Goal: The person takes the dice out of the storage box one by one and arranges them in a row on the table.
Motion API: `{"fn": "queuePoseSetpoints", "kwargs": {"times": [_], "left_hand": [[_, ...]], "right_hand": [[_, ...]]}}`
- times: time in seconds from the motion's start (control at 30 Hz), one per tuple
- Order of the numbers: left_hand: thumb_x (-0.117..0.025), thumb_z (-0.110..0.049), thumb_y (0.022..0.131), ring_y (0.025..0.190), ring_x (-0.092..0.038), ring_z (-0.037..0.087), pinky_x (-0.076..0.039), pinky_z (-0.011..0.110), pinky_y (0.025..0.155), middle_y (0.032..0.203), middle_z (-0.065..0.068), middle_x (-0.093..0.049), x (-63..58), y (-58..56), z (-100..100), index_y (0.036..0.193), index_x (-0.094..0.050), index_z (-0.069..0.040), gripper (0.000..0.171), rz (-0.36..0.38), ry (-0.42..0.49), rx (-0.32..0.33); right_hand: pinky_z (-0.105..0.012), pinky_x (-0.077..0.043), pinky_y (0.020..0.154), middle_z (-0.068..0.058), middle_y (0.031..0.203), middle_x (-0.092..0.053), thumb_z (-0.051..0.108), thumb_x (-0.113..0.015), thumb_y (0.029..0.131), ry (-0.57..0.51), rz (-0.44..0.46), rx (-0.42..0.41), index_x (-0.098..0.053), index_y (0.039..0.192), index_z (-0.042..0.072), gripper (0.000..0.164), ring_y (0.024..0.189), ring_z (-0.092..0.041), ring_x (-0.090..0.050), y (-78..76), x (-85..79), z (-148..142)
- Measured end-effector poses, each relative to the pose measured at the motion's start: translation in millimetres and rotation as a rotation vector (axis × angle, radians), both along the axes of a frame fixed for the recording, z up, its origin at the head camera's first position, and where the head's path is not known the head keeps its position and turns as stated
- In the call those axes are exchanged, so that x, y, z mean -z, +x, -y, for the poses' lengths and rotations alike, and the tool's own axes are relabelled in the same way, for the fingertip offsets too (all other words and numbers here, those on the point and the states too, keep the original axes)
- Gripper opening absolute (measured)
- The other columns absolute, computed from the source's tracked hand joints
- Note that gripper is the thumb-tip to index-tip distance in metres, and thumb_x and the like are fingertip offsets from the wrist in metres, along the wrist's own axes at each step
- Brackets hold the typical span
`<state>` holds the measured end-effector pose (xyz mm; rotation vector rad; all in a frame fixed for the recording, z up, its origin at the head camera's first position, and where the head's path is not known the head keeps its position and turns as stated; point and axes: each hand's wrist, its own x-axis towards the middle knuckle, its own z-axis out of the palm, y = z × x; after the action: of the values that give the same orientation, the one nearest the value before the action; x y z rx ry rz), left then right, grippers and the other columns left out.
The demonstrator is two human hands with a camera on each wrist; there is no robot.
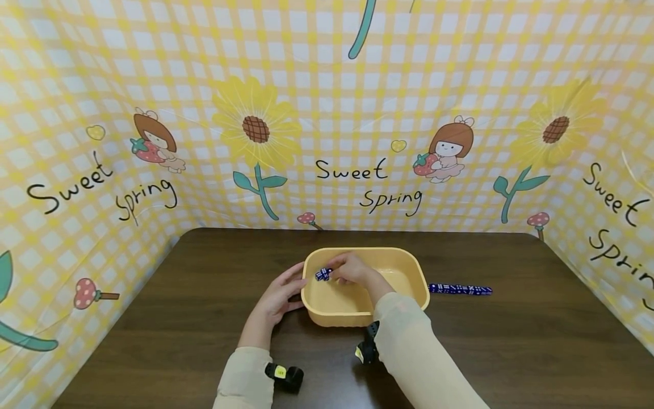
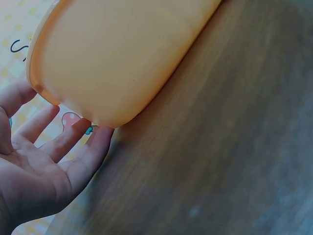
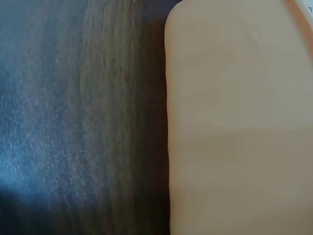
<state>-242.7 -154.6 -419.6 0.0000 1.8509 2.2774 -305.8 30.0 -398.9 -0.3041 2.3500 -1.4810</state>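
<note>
A yellow plastic basin (image 1: pixel 337 314) stands on the table, with a small cluster of blue dice with white dots (image 1: pixel 322 275) at its left end. My right hand (image 1: pixel 357 271) reaches down into the basin, its fingers curled and pinching at the right edge of that cluster. My left hand (image 1: pixel 279 292) rests against the basin's left end. In the left wrist view its spread, relaxed fingers (image 2: pixel 73 139) touch the outer wall and rim. The right wrist view shows only the basin's outer side (image 3: pixel 239 122) and the table; the right hand is hidden there.
A straight row of blue dice (image 1: pixel 460 289) lies on the dark wooden table (image 1: pixel 214 261) just right of the basin. Behind and on both sides hangs a yellow checked cloth (image 1: pixel 337 113) with printed flowers and figures. Each sleeve carries a black wrist camera (image 1: pixel 286 378).
</note>
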Motion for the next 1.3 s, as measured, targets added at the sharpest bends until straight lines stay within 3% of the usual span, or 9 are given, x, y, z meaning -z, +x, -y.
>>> {"fn": "queuePoseSetpoints", "kwargs": {"times": [0.17,0.23,0.37,0.47,0.8,1.13,1.3], "left_hand": [[-0.05,-0.005,0.085,0.102,-0.047,0.034,-0.043,0.045,0.071,0.127,0.019,-0.039,-0.6,0.4,0.1,0.131,-0.037,-0.012,0.049,-0.007,0.004,0.002],[-0.05,-0.005,0.085,0.102,-0.047,0.033,-0.043,0.045,0.071,0.127,0.019,-0.039,-0.8,0.5,-0.1,0.131,-0.037,-0.012,0.049,-0.006,0.009,0.002],[-0.05,-0.005,0.085,0.102,-0.047,0.033,-0.043,0.045,0.07,0.126,0.019,-0.04,-1.4,0.6,-0.8,0.131,-0.038,-0.012,0.048,-0.003,0.009,-0.002],[-0.05,-0.005,0.084,0.101,-0.048,0.033,-0.043,0.045,0.07,0.125,0.019,-0.041,-1.4,0.5,-1.1,0.13,-0.038,-0.012,0.048,-0.003,0.007,-0.005],[-0.051,-0.005,0.084,0.099,-0.049,0.033,-0.043,0.045,0.07,0.124,0.019,-0.042,-1.4,0.2,-1.6,0.13,-0.039,-0.012,0.048,-0.001,0.006,-0.013],[-0.052,-0.006,0.084,0.099,-0.049,0.033,-0.044,0.044,0.07,0.123,0.018,-0.043,-0.8,0.0,-1.1,0.13,-0.039,-0.013,0.048,0.001,0.007,-0.014],[-0.052,-0.006,0.084,0.1,-0.049,0.033,-0.043,0.045,0.07,0.123,0.017,-0.044,-0.3,-0.2,-1.1,0.129,-0.04,-0.013,0.048,0.006,0.006,-0.019]], "right_hand": [[-0.024,-0.04,0.046,-0.008,0.077,-0.06,-0.005,-0.059,0.074,0.034,-0.014,0.0,-0.061,0.104,-0.001,0.029,0.045,-0.012,-0.046,0.3,0.4,1.8],[-0.024,-0.041,0.045,-0.005,0.074,-0.061,-0.001,-0.062,0.072,0.021,-0.042,-0.028,-0.065,0.098,0.01,0.028,0.045,-0.011,-0.047,-9.2,13.0,-0.7],[-0.03,-0.044,0.042,-0.002,0.075,-0.062,0.014,-0.072,0.065,0.013,-0.084,-0.078,-0.066,0.089,0.028,0.029,0.048,-0.018,-0.055,-112.1,134.5,-7.8],[-0.036,-0.045,0.042,-0.002,0.079,-0.063,0.021,-0.076,0.06,0.026,-0.095,-0.087,-0.065,0.09,0.031,0.033,0.052,-0.024,-0.057,-180.7,215.2,-10.8],[-0.036,-0.047,0.047,-0.005,0.077,-0.062,0.015,-0.076,0.058,0.017,-0.147,-0.096,-0.066,0.084,0.024,0.029,0.055,-0.025,-0.059,-189.8,232.7,-11.1],[-0.034,-0.046,0.042,-0.005,0.064,-0.061,0.011,-0.075,0.058,0.078,-0.209,-0.107,-0.064,0.079,0.024,0.027,0.05,-0.022,-0.058,-174.8,217.6,-10.7],[-0.033,-0.045,0.04,-0.004,0.065,-0.06,0.01,-0.074,0.056,0.113,-0.231,-0.113,-0.063,0.078,0.022,0.027,0.048,-0.021,-0.056,-178.2,223.5,-11.1]]}}
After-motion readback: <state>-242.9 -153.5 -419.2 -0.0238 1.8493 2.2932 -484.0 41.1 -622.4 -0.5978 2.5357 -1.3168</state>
